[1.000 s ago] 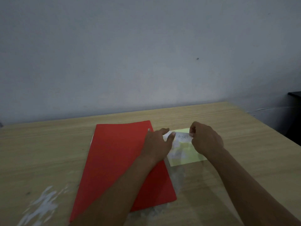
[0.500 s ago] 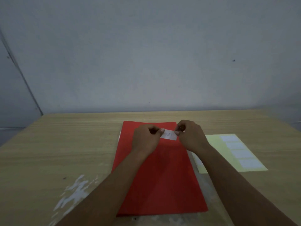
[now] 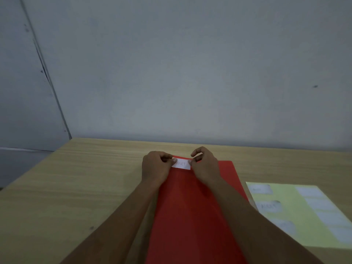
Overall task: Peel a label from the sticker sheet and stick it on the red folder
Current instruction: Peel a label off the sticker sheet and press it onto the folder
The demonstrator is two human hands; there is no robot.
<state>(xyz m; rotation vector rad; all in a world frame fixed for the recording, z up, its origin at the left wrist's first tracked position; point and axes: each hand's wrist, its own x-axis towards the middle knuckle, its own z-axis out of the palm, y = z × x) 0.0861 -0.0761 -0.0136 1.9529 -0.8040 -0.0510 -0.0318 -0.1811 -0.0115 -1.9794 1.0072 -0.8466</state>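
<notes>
The red folder lies flat on the wooden table, running from the near edge towards the wall. A small white label with handwriting sits at the folder's far end. My left hand pinches its left end and my right hand pinches its right end. Whether the label touches the folder I cannot tell. The pale yellow sticker sheet lies to the right of the folder, with several white labels on it.
A grey wall rises just behind the table's far edge. The table's left corner sits at the far left, with a darker drop beyond it.
Both hands have carried the label from the sticker sheet over to the folder and then towards the folder's far end. The view has swung left and downward.
</notes>
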